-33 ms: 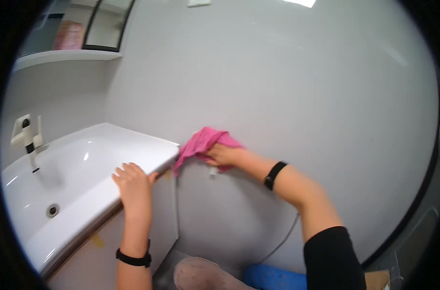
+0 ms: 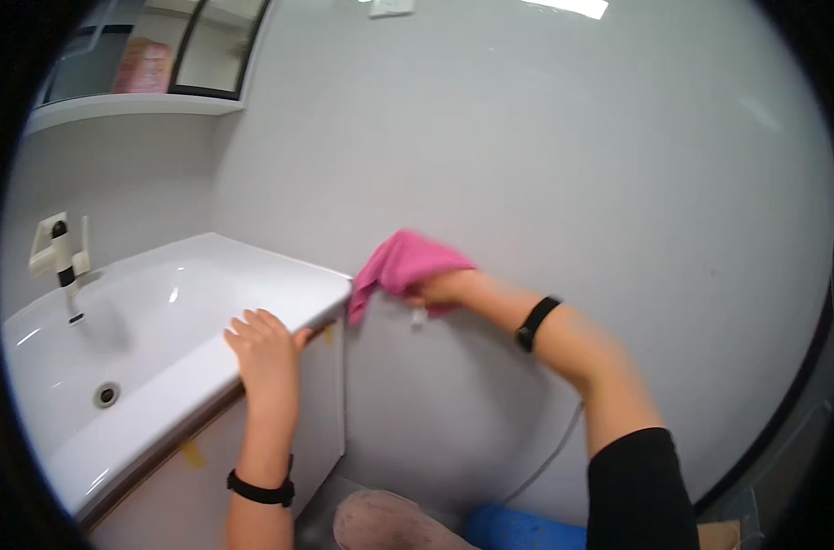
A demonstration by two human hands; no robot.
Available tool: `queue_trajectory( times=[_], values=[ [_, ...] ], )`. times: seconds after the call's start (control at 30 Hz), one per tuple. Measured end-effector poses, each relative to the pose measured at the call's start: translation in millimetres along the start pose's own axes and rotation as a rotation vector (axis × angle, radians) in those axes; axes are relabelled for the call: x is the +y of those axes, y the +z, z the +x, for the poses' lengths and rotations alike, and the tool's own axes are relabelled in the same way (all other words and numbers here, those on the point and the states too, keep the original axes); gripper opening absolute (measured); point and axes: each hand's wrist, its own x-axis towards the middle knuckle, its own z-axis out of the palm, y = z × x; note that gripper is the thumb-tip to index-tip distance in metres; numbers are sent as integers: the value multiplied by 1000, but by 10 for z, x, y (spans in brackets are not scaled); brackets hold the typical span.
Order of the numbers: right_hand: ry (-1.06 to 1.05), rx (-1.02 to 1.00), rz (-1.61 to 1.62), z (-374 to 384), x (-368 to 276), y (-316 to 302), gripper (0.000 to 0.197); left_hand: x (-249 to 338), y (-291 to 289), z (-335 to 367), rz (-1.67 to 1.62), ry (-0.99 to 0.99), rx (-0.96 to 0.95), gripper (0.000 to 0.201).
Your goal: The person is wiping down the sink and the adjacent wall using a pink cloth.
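My right hand (image 2: 440, 286) presses a bunched pink cloth (image 2: 408, 261) against the grey wall (image 2: 564, 183), just right of the washbasin's corner. The fingers are partly hidden by the cloth and closed on it. A small white fitting (image 2: 418, 316) shows on the wall just below. My left hand (image 2: 268, 346) grips the front rim of the white washbasin (image 2: 174, 403), its fingers over the top and its thumb along the front edge. Both wrists wear black bands.
A white faucet with black parts (image 2: 66, 257) stands at the basin's left. Above it is a mirrored shelf (image 2: 151, 105). Yellow tape (image 2: 192, 454) sticks to the cabinet front. Below are my knee (image 2: 385, 521), a blue object (image 2: 522, 529) and a thin cable (image 2: 554, 449) along the wall.
The cloth and my right hand have shifted slightly up the wall. The whole view has moved a little, so the basin and my left hand appear farther right; the left hand stays on the rim.
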Motion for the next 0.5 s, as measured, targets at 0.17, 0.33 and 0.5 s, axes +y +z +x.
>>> queue_trajectory(
  times=[0.17, 0.33, 0.5],
  values=[
    [669, 794, 290, 260, -121, -1811, 18, -38, -84, -62, -53, -47, -10, 54],
    [908, 1084, -955, 624, 970, -2328, 63, 41, -131, -73, -36, -16, 86, 59],
    [521, 556, -862, 1641, 598, -1282, 53, 6, -33, -105, -29, -43, -6, 71]
  ],
)
